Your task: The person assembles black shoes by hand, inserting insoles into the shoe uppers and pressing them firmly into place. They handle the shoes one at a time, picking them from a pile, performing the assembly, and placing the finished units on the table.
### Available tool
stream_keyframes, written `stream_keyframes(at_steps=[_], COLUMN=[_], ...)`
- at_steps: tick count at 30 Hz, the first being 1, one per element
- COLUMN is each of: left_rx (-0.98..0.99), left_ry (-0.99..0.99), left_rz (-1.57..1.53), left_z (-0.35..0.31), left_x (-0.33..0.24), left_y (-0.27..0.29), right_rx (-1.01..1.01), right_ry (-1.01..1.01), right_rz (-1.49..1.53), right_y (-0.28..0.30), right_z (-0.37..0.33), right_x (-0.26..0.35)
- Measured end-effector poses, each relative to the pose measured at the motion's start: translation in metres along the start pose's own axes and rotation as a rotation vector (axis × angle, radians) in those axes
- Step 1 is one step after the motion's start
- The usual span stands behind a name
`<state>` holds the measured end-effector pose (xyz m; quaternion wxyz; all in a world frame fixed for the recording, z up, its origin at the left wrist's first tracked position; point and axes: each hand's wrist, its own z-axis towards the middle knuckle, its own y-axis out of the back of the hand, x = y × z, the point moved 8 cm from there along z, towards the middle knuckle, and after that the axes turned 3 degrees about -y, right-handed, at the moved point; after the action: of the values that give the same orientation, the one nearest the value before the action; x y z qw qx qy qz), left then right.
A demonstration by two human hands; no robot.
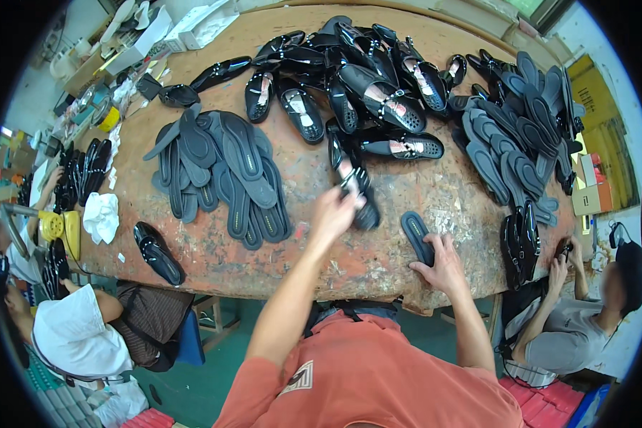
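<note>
Near the middle of the worn table, my left hand [339, 208] is closed on a shiny black shoe [366, 212]; hand and shoe are slightly smeared by motion. To its right my right hand [444, 265] grips a dark grey insole [415, 232] by its near end, thumb on one side and fingers on the other. Just beyond the left hand lies a large heap of black shoes [381, 100], several with pale paper inside. A spread pile of grey insoles [246, 164] lies left of my left hand, and another insole pile [510, 135] lies at the far right.
A single black shoe [158, 253] lies at the table's near left edge, beside a crumpled white cloth [101, 217]. Upright black shoes [521, 242] stand at the right edge. Co-workers sit at both sides, one in a grey shirt [574, 324], another in white [82, 332].
</note>
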<state>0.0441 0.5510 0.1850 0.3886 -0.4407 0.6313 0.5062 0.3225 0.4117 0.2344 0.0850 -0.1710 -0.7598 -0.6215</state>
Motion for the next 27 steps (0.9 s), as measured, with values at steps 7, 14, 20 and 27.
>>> stream_keyframes(at_steps=[7, 14, 20, 27], left_rx=[0.115, -0.330, -0.284, -0.496], left_ry=[-0.237, -0.251, -0.211, -0.078], left_rz=[0.149, 0.444, 0.365, 0.341], left_z=[-0.116, -0.159, -0.171, -0.193], left_x=[0.024, 0.021, 0.045, 0.058], left_y=[0.112, 0.093, 0.082, 0.114], right_rx=[-0.213, 0.007, 0.147, 0.166], right_ry=[0.127, 0.555, 0.894, 0.901], right_rz=[0.692, 0.333, -0.087, 0.068], right_y=[-0.016, 0.036, 0.010, -0.016], right_z=[0.007, 0.012, 0.005, 0.013], right_x=[-0.018, 0.074, 0.149, 0.175])
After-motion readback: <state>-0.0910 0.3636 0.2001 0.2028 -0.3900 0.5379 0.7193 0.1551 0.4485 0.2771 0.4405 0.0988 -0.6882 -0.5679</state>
